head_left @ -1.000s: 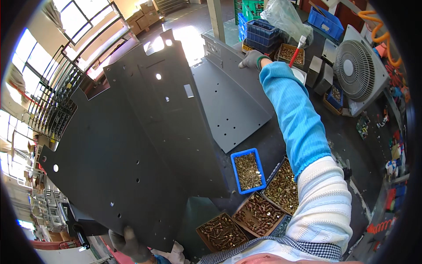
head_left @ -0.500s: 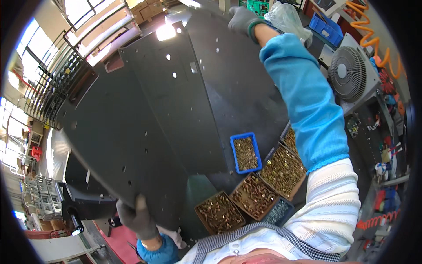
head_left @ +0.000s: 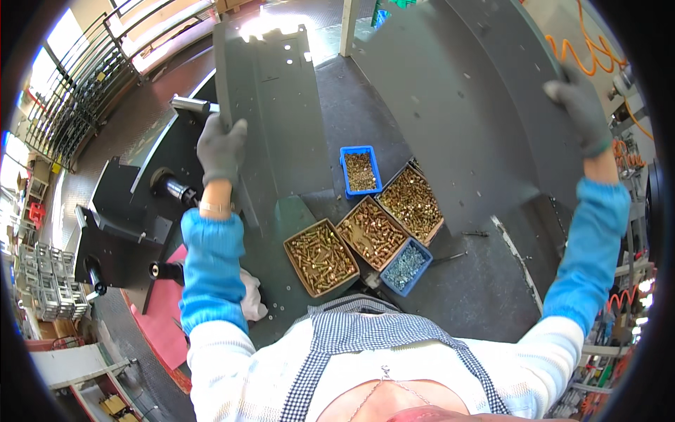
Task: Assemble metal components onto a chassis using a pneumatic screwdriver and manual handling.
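Observation:
Two large dark grey sheet-metal panels with small holes stand over the workbench. My left hand (head_left: 222, 149), in a grey glove, is closed round the upright edge of the left panel (head_left: 278, 133), thumb against its face. At the far right my gloved right hand (head_left: 580, 109) grips the outer edge of the tilted right panel (head_left: 450, 105); its fingers are partly blurred. Between and below the panels sit a blue bin (head_left: 377, 176) of small brass-coloured fasteners, several open boxes of bolts, such as the nearest box (head_left: 336, 286), and a small blue box (head_left: 415, 281) of silvery screws.
Dark parts with black cylindrical fittings (head_left: 176, 188) stand left of my left arm, above a pink sheet (head_left: 160, 327). A crumpled white cloth (head_left: 252, 295) lies beside that arm. An orange coiled hose (head_left: 587, 56) hangs at the upper right. Loose tools (head_left: 450, 258) lie on the bench.
My left hand has moved up and forward along with the left panel. My right hand has swung right and nearer, with the right panel now raised and tilted in its grip.

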Available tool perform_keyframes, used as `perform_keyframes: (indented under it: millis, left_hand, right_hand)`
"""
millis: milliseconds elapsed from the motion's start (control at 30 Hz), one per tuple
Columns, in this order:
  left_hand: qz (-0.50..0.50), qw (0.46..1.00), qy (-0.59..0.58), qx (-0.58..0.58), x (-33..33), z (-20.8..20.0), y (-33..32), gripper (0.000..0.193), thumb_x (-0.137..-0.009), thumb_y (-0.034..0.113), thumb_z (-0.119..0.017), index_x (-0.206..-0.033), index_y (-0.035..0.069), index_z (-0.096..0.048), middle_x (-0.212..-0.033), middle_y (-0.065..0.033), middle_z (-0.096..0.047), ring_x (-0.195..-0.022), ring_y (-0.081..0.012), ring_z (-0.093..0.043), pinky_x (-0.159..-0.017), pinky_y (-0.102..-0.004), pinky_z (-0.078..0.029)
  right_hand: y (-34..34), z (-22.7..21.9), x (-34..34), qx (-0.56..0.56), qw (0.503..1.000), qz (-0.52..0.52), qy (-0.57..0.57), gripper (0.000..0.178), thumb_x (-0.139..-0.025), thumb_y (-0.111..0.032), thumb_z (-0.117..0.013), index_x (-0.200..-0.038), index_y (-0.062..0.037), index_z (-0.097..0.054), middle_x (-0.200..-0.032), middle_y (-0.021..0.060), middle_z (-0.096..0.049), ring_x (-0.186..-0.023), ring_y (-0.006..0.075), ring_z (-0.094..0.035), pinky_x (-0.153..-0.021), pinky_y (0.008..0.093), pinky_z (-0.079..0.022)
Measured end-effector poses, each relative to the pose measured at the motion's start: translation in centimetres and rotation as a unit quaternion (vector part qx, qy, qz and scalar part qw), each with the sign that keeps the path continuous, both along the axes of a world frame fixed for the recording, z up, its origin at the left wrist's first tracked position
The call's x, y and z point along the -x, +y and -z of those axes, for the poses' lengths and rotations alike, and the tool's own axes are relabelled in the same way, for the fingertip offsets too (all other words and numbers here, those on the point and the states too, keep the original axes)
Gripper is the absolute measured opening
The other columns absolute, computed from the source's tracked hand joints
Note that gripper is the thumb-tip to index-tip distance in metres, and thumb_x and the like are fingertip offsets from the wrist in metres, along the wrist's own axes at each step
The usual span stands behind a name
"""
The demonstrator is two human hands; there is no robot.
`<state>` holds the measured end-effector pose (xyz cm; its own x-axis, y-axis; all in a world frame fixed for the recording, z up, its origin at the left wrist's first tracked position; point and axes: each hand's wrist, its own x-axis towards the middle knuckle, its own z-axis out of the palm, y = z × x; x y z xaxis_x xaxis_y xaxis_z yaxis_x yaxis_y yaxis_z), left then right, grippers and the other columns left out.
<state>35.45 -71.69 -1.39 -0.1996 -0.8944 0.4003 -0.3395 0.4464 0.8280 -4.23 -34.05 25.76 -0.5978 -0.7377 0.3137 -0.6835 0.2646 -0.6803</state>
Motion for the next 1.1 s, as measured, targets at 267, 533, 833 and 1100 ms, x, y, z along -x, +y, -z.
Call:
perform_keyframes:
  millis: [267, 533, 833, 1100]
  left_hand:
    - [0.019, 0.977, -0.214, -0.013, 7.7, -3.2, -6.5, 0.044, -0.077, 0.04, -0.064, -0.104, 0.005, -0.071, -0.101, -0.0214, -0.071, -0.098, -0.0367, -0.068, -0.089, -0.0424, -0.052]
    - [0.145, 0.92, -0.363, 0.021, 16.9, -0.6, -15.3, 0.064, -0.08, 0.055, -0.061, -0.116, 0.002, -0.07, -0.109, -0.0264, -0.069, -0.105, -0.0386, -0.066, -0.093, -0.0426, -0.05]
    - [0.26, 0.833, -0.482, 0.083, 19.0, 1.8, -26.4, 0.056, -0.081, 0.046, -0.065, -0.108, -0.003, -0.071, -0.095, -0.0177, -0.072, -0.093, -0.028, -0.067, -0.079, -0.0419, -0.051]
    - [0.46, 0.82, -0.293, 0.171, 22.9, 0.3, 0.5, 0.056, -0.079, 0.029, -0.081, -0.122, -0.002, -0.063, -0.104, -0.0182, -0.071, -0.087, -0.029, -0.069, -0.078, -0.0389, -0.055]
  right_hand:
    - [18.1, 0.1, -13.3, -0.076, 0.983, 0.165, 0.037, 0.028, -0.083, -0.01, -0.058, -0.109, 0.0008, -0.057, -0.097, 0.0037, -0.059, -0.089, 0.0105, -0.054, -0.078, 0.0271, -0.046]
    - [26.2, 2.5, -23.4, -0.167, 0.931, 0.325, -0.009, 0.019, -0.08, -0.003, -0.061, -0.099, -0.0006, -0.056, -0.091, 0.0038, -0.056, -0.083, 0.0096, -0.05, -0.073, 0.0279, -0.044]
    - [31.7, 5.7, -29.4, -0.277, 0.864, 0.42, 0.025, 0.036, -0.075, -0.017, -0.068, -0.103, 0.0025, -0.058, -0.087, 0.0108, -0.056, -0.083, 0.0201, -0.055, -0.078, 0.0356, -0.046]
    - [31.8, 2.5, -34.5, -0.214, 0.828, 0.518, -0.002, 0.038, -0.076, -0.016, -0.07, -0.108, 0.0024, -0.061, -0.09, 0.0077, -0.061, -0.086, 0.0152, -0.058, -0.081, 0.0317, -0.046]
